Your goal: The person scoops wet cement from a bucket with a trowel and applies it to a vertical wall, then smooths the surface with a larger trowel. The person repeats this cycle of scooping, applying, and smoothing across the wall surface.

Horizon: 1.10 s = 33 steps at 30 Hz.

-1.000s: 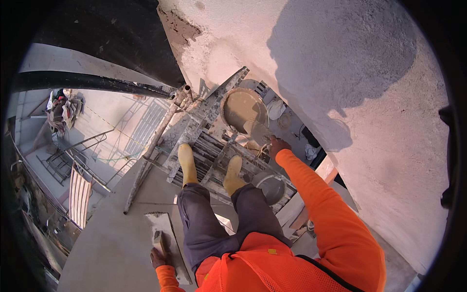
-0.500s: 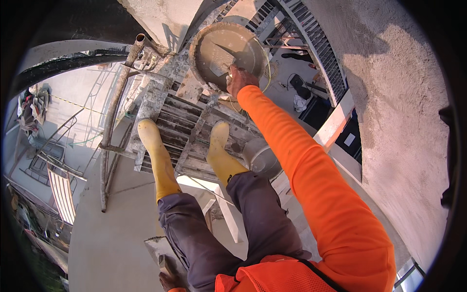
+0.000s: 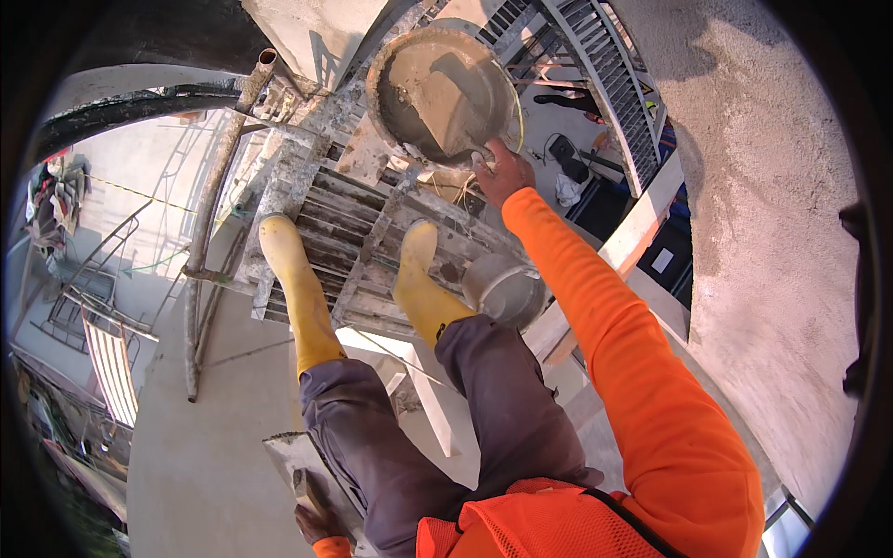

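Observation:
My right hand (image 3: 507, 175) is closed at the near right rim of a round basin (image 3: 379, 116) of wet grey-brown mortar. It appears to grip the handle of a trowel, mostly hidden by the fingers. The mortar-covered blade (image 3: 445, 113) lies in the basin, partly in shadow. Low in the view, beside my left thigh, my left hand (image 3: 316, 526) is wrapped round the block handle of a plastering float (image 3: 288, 452). Its flat grey face is smeared with mortar, and my leg hides part of it.
My yellow boots (image 3: 296, 279) stand on mortar-spattered slatted planks (image 3: 344, 228). A grey bucket (image 3: 507, 293) sits right of them. A rusty pipe frame (image 3: 216, 200) rises at left. A curved plastered wall (image 3: 763, 186) bounds the right; through gaps, a lower floor shows.
My right hand has drawn back toward the right and slightly nearer, from over the mortar to the basin's rim. The left hand and float have shifted slightly up and left in view.

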Motion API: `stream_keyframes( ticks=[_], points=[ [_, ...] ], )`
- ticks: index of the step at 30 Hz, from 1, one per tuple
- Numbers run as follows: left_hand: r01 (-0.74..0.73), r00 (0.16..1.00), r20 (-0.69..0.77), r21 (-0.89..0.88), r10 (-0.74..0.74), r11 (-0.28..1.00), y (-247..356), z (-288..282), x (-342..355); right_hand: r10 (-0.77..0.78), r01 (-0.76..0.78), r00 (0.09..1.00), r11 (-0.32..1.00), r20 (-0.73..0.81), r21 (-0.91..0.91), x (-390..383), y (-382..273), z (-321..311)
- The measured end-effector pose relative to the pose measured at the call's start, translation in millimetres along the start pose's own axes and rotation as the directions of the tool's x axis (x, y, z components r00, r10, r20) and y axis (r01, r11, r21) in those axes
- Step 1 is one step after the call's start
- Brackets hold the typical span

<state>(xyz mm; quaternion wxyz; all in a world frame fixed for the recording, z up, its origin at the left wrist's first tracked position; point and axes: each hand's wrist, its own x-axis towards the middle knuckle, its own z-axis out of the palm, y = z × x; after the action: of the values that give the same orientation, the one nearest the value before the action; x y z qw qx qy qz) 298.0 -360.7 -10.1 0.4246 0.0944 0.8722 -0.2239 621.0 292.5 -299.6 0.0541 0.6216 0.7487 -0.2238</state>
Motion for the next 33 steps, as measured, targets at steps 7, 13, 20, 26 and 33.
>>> stream_keyframes(
  ticks=[7, 13, 20, 26, 33],
  points=[
    [0.059, 0.998, 0.015, -0.059, -0.058, 0.997, 12.6, -9.9, -4.9, -0.034, 0.037, 0.998, 0.996, 0.046, -0.083, -13.7, 3.6, -58.1],
    [-0.012, 0.998, -0.056, -0.118, 0.005, 0.993, 28.3, 16.3, 0.6, -0.094, 0.091, 0.995, 0.987, -0.014, -0.133, -12.3, 3.5, -69.7],
    [0.07, 0.998, 0.006, -0.155, -0.07, 0.985, 26.1, 5.0, -29.3, -0.124, 0.134, 0.99, 0.973, 0.065, -0.189, -29.9, -62.5, -141.1],
    [0.052, 0.992, -0.097, -0.267, -0.08, 0.962, 39.2, -55.9, -45.7, -0.234, 0.242, 0.965, 0.968, 0.122, -0.061, -58.0, -170.7, -295.1],
    [-0.17, 0.949, -0.31, -0.359, 0.055, 0.918, 126.5, -182.1, 18.2, -0.575, 0.577, 0.816, 0.816, 0.067, -0.023, -78.5, -345.0, -520.9]
  ],
)
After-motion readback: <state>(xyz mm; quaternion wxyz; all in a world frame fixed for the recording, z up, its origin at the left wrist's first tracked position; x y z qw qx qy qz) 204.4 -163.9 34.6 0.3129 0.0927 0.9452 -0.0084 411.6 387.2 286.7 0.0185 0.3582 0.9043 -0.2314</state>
